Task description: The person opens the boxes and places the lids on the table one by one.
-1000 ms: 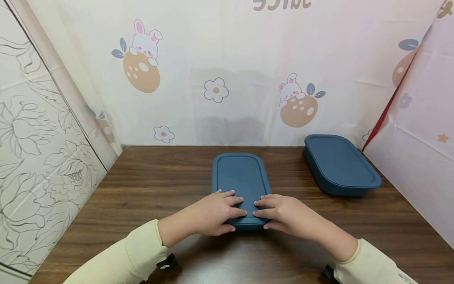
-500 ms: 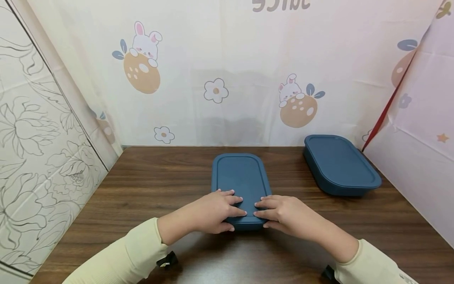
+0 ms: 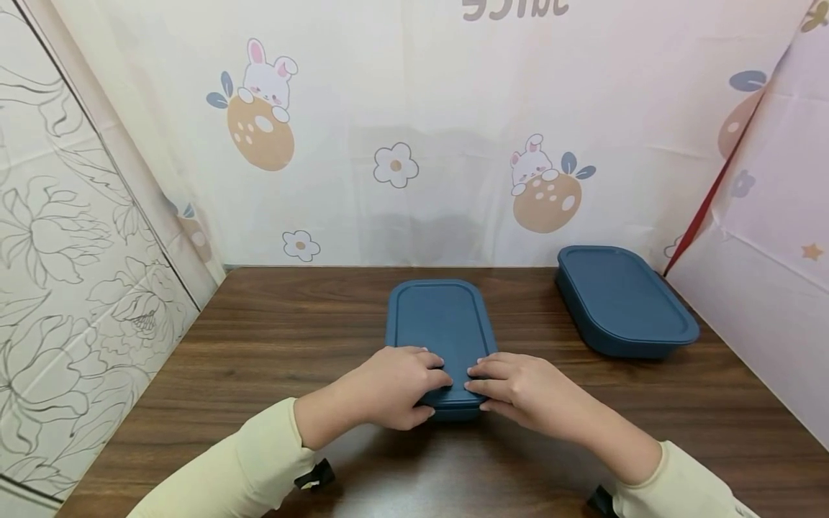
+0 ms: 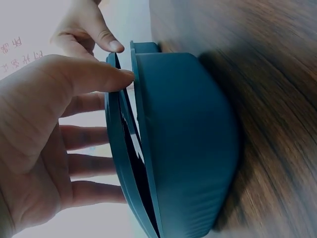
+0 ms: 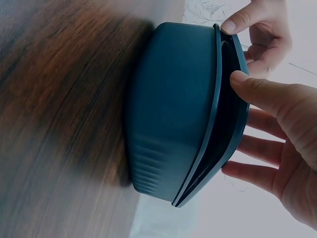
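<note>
A dark blue rectangular food container stands on the wooden table with its lid on top. At the near end, the lid's edge is raised, and a dark gap runs between it and the box rim in both wrist views. My left hand pinches the lid's near left corner, thumb at the edge and fingers bent over the top. At the near right corner my right hand holds the lid likewise, its thumb at the lid's edge and its fingers on the upper face.
A second blue lidded container sits at the table's back right. Behind the brown wooden table hangs a pale curtain with rabbit prints. A white panel with flower drawings stands on the left.
My left hand's fingers have drawn in and bent more, and that hand has shifted slightly right. My right hand has hardly moved. The container stays in place.
</note>
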